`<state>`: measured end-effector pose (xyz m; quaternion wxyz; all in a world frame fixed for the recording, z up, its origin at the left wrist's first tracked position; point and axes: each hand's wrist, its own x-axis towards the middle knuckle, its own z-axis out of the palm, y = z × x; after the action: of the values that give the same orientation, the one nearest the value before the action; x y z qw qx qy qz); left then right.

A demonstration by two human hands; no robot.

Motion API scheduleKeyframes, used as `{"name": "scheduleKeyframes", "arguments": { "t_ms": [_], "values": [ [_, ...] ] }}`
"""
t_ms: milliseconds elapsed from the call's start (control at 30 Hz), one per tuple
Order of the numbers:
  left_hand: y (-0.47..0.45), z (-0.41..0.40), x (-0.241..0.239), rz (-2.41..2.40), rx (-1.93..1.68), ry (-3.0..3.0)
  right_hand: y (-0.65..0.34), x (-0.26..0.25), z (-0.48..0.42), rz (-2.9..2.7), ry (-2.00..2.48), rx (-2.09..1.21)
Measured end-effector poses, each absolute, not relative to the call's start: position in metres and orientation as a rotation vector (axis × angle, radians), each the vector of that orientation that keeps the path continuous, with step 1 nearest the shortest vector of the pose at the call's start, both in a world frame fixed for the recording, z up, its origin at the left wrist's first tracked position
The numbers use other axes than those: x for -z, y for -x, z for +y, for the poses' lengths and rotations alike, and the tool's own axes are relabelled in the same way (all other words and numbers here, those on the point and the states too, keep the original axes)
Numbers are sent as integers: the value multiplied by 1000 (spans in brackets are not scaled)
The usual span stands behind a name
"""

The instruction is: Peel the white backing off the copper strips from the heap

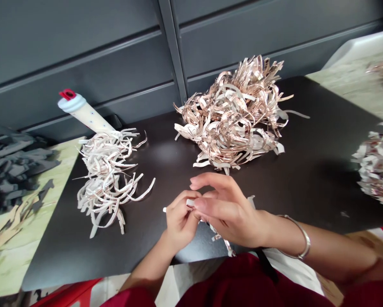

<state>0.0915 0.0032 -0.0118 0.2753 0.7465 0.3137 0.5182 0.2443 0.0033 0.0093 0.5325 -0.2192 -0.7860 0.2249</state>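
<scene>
Black tabletop [290, 192]: flat work surface under both hands, bearing 3 heaps of cut strips.
Left hand [180, 224]: narrow pinch, thumb and fingertips closed on a thin white strip [164, 209].
Right hand [226, 211]: narrow grip, fingers curved, tips just beside the left fingers; cannot tell whether they bear on the strip.
Strip position: held above the tabletop near its front edge, 1 end projecting past the left hand; the middle is hidden by the fingers.
Copper-and-white tangle [221, 241]: small curled strips below the right hand, at the table edge.
Copper-and-white heap [232, 115]: large curled mass, beyond the hands.
White heap [105, 183]: curled strips, left of the hands.
White dotted tube [85, 113]: red-capped, tilted, lower end touching the white heap.
Mixed heap [378, 168]: white and copper strips, cut off by the right frame edge.
Dark grey cut pieces [9, 170]: stacked on a pale mottled board [34, 221], left of the tabletop.
Silver bangle [301, 236]: around the right wrist.
Maroon garment [242, 281]: along the lower frame edge.
</scene>
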Motion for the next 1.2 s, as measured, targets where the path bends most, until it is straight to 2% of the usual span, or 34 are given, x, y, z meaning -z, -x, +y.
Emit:
{"name": "scheduleKeyframes", "arguments": {
  "t_ms": [133, 333, 733, 967, 1100, 1200],
  "values": [
    [-89, 3, 10, 872, -1360, -1992, -240, -13, 0, -1844, 647, -630],
    [-86, 4, 12, 856, -1378, -2097, -240, -14, 2, -1886, 627, -573],
    [-86, 7, 7, 925, -1149, -2184, -248, -45, 8, -1940, 935, -1173],
    [-87, 6, 10, 946, -1195, -2181, -253, -53, 16, -1968, 903, -1384],
    [-89, 8, 5, 958, -1106, -2213, -256, -62, 21, -2011, 867, -1523],
    [-91, 8, 6, 988, -1159, -2138, -259, -56, 20, -2016, 815, -1449]
  ]
}}
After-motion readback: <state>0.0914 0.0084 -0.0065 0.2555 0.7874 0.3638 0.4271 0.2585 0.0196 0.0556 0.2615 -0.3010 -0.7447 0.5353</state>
